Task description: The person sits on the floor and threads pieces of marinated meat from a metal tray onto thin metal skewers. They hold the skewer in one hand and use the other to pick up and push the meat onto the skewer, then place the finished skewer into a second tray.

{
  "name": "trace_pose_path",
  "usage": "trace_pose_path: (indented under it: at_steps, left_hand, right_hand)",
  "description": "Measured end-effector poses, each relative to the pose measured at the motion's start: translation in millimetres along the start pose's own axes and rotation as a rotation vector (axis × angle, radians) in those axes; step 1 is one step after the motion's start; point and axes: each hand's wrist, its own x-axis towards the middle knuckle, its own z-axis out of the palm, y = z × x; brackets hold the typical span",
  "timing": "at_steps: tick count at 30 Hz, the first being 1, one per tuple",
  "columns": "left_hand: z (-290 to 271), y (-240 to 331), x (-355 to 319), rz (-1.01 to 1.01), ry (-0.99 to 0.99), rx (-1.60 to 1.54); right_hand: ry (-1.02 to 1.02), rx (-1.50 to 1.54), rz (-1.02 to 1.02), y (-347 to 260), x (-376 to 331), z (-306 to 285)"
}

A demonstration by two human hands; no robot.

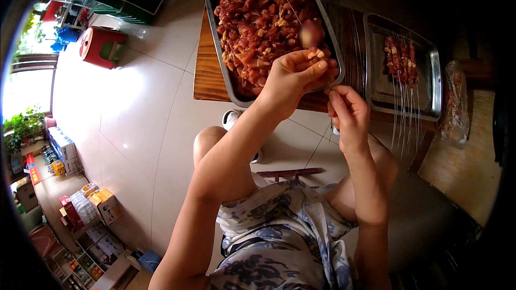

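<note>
A deep metal tray [221, 56] heaped with raw red meat chunks [263, 27] stands on the wooden table in front of me. My left hand [301, 78] is closed in a pinch over its near right corner, with a piece of meat [316, 53] at the fingertips. Beside it, lower and to the right, my right hand [349, 115] pinches a thin metal skewer, mostly hidden between the hands. A rounded, shiny spoon-like thing [310, 35] rests on the meat. The second metal tray [376, 94], farther right, holds several loaded meat skewers [400, 62], their bare ends over its near rim.
Thin bare skewers [355, 37] lie on the wooden table [204, 80] between the trays. A clear plastic bag [456, 107] is at the far right. A red stool [102, 45] stands on the tiled floor to the left, with boxes [105, 207] and shelves lower left.
</note>
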Motion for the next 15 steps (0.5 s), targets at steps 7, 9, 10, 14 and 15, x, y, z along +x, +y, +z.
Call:
trace_pose_path:
  at_steps: [7, 9, 10, 14, 15]
  left_hand:
    - [4.2, -3.9, -2.1, 0.063, -0.001, -0.102]
    - [6.9, -1.0, -1.6, 0.095, -0.002, -0.118]
    - [8.1, 0.4, 0.5, 0.123, -0.004, -0.127]
    - [-0.5, 22.1, 8.9, 0.165, 0.031, -0.037]
    - [-4.4, 22.3, 10.5, 0.17, 0.022, -0.001]
  right_hand:
    - [-0.019, 0.097, 0.061, -0.6, -0.1, 0.0]
    - [-0.002, 0.107, 0.063, -2.1, -0.3, 2.3]
    - [0.006, 0.112, 0.063, -2.4, -0.4, 3.3]
    - [0.0, 0.07, 0.05, -0.9, -2.1, 0.6]
    - [-0.008, 0.059, 0.048, 0.0, -2.6, 0.8]
